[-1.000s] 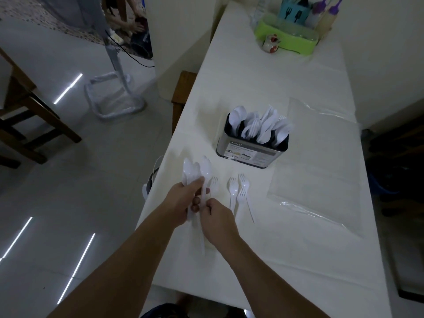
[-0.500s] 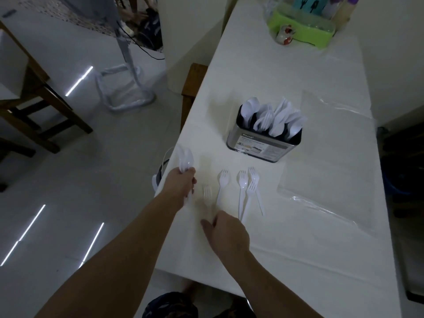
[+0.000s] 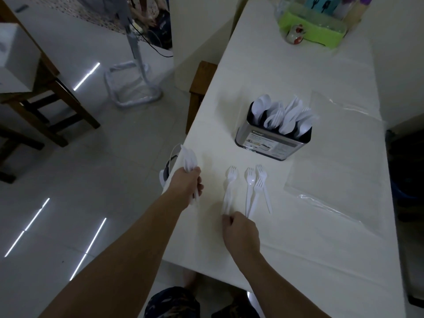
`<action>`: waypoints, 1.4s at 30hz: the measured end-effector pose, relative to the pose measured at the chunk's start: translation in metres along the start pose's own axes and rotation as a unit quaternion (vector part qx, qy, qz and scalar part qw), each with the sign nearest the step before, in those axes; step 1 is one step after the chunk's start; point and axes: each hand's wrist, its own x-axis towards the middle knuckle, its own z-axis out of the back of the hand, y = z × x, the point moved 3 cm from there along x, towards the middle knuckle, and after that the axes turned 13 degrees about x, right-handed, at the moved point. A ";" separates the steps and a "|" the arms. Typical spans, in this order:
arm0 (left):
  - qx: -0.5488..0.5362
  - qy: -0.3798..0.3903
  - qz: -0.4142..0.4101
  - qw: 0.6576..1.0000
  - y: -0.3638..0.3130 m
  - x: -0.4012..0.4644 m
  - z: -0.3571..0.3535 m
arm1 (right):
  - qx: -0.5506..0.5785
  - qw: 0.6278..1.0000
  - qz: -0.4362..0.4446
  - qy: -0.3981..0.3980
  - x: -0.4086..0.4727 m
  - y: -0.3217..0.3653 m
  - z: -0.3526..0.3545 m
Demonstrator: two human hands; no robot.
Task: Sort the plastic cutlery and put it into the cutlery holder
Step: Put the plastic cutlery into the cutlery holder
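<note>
Nearest, at six o'clock, the right hand (image 3: 241,232) curls its fingertips at the handle end of the leftmost fork (image 3: 230,189), seemingly pinching it to lift; whether it has truly closed on the handle I cannot tell. Just right lie three more white forks (image 3: 257,189), thin glossy plastic, tines pointing away, handles fanned and overlapping on the matte white table (image 3: 298,260). At nine o'clock the left hand (image 3: 188,185) is clenched round a bundle of white cutlery (image 3: 189,159), probably gathered as one sort; which kind is blurred. Further, at one o'clock, the steel cutlery holder (image 3: 273,143) stands crowded with spoons, bowls up. A clear plastic sheet (image 3: 339,157) lies beside it at three o'clock.
</note>
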 end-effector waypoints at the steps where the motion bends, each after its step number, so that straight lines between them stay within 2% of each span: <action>1: 0.001 0.003 0.001 1.000 0.000 0.000 -0.001 | 0.003 1.000 -0.003 -0.010 0.001 -0.001 0.004; 6: 0.011 0.028 0.003 1.000 0.001 -0.001 -0.005 | 0.007 0.996 -0.052 -0.067 0.018 -0.009 0.031; 10: 0.006 0.043 0.006 0.999 0.002 -0.001 -0.011 | 0.000 0.995 -0.091 -0.046 0.031 -0.019 0.038; 16: 0.026 0.079 -0.008 0.997 -0.001 -0.007 -0.023 | -0.005 0.999 -0.030 -0.012 0.031 -0.016 0.035; 20: 0.082 0.125 -0.066 0.987 -0.012 -0.019 -0.035 | 0.033 0.998 -0.020 -0.051 0.032 -0.003 0.053; 26: 0.254 0.179 -0.196 0.930 -0.035 -0.043 -0.061 | 0.250 0.960 0.121 -0.042 0.057 0.065 0.104; 29: 0.332 0.211 -0.226 0.891 -0.046 -0.058 -0.073 | 0.274 0.940 0.203 -0.015 0.068 0.089 0.125; 31: 0.358 0.218 -0.239 0.876 -0.051 -0.065 -0.078 | 0.231 0.951 0.207 0.024 0.072 0.096 0.132; 34: 0.368 0.196 -0.258 0.872 -0.058 -0.068 -0.084 | 0.144 0.968 0.201 0.047 0.071 0.098 0.129; 38: 0.411 0.138 -0.277 0.857 -0.058 -0.063 -0.086 | 0.115 0.966 0.232 0.024 0.067 0.093 0.123; 42: 0.423 0.070 -0.317 0.846 -0.058 -0.059 -0.087 | 0.124 0.982 0.142 0.002 0.075 0.085 0.135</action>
